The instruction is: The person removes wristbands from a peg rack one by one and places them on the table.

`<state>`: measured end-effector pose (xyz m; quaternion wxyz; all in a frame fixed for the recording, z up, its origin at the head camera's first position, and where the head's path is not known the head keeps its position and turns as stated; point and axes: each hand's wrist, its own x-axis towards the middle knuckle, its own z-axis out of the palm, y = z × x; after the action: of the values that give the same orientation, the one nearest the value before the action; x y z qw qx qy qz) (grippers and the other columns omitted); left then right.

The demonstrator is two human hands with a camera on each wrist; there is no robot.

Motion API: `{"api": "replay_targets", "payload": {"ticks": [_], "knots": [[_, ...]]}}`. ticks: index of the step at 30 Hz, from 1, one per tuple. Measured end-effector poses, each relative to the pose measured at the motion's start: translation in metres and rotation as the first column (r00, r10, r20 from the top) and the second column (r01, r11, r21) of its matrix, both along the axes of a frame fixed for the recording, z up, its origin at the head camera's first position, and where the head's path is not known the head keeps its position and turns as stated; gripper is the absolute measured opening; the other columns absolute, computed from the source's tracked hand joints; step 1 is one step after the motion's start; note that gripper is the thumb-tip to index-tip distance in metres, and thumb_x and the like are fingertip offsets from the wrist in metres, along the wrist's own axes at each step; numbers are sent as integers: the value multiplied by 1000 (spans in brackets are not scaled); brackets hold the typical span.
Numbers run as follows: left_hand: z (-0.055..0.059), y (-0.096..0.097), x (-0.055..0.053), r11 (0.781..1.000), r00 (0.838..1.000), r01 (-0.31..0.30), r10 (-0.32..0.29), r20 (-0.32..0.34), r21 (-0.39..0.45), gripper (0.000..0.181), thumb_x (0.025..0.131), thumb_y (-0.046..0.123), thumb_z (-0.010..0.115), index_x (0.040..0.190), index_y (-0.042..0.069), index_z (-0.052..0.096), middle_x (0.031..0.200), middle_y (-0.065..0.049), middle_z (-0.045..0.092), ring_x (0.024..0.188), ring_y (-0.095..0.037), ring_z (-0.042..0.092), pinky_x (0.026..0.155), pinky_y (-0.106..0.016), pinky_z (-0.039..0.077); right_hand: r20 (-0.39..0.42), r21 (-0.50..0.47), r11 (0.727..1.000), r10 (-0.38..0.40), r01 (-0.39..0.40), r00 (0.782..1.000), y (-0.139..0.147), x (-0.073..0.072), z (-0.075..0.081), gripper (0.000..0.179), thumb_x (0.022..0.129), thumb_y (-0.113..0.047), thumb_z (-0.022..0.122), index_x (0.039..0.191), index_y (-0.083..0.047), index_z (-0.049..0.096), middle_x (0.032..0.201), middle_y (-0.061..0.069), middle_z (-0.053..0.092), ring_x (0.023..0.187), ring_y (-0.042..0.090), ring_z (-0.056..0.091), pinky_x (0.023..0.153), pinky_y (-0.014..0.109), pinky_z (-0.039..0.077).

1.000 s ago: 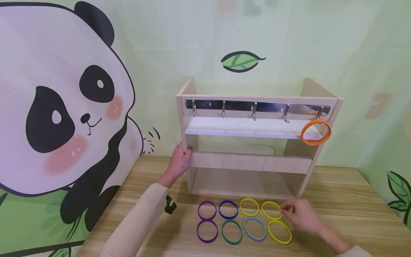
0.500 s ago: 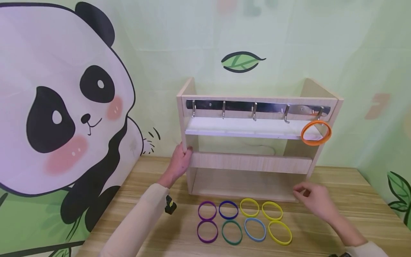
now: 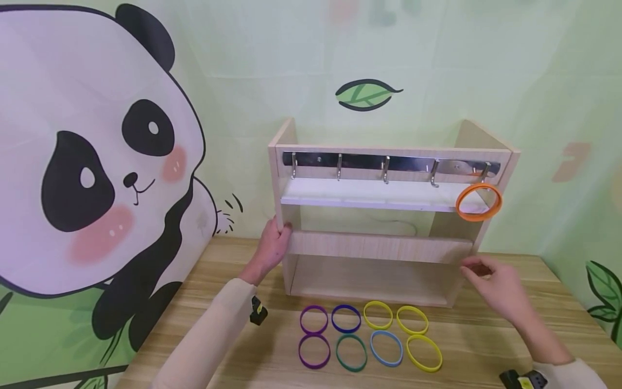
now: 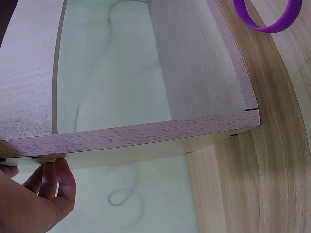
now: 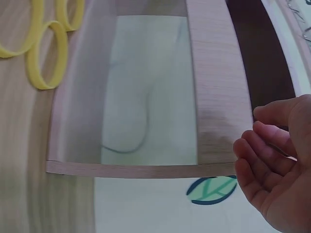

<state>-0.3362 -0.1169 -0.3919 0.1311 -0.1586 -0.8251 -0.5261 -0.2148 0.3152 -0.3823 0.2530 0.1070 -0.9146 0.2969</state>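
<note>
A small wooden shelf with a metal hook rail stands on the table. My left hand grips its left side panel; in the left wrist view, fingertips touch the panel's outer face. My right hand is beside the right side panel, fingers loosely curled, holding nothing; whether it touches the panel I cannot tell. An orange silicone wristband hangs from the rightmost hook. In front of the shelf, two rows of wristbands lie flat: purple, dark blue, green, light blue and yellow ones.
The wood-grain table reaches back to a pale green printed wall cloth. A large panda is printed at the left. Black devices are strapped at both wrists.
My right hand has moved away from the yellow wristbands, up and right toward the shelf's right side panel. My left hand and the wristbands stay where they were.
</note>
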Motion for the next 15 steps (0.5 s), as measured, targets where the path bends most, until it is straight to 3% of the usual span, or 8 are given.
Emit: {"api": "replay_targets", "payload": {"ticks": [4,9,15], "knots": [[-1,0,0,1000,1000,-10,10,13,-5,48,99,23,36,145,9,32,134,-21,43,118,-33,46,93,-55,44,-62,-7,1000,-21,21,998,4,0,8,13,84,-6,68,95,1,68,85,12,67,76,2,55,59,11,44],[-1,0,1,1000,1000,-19,19,21,-6,48,99,24,36,145,10,31,134,-19,42,120,-33,44,95,-56,42,-71,-26,998,-64,62,995,9,1,22,18,87,-10,67,99,2,68,89,15,67,76,-11,47,62,8,41],[-1,0,0,1000,1000,-8,8,10,1,48,99,23,36,144,9,32,133,-21,44,118,-33,47,93,-55,44,-74,-52,991,-126,122,989,12,2,36,25,87,-16,66,104,3,66,94,19,66,80,-9,46,63,9,40]]}}
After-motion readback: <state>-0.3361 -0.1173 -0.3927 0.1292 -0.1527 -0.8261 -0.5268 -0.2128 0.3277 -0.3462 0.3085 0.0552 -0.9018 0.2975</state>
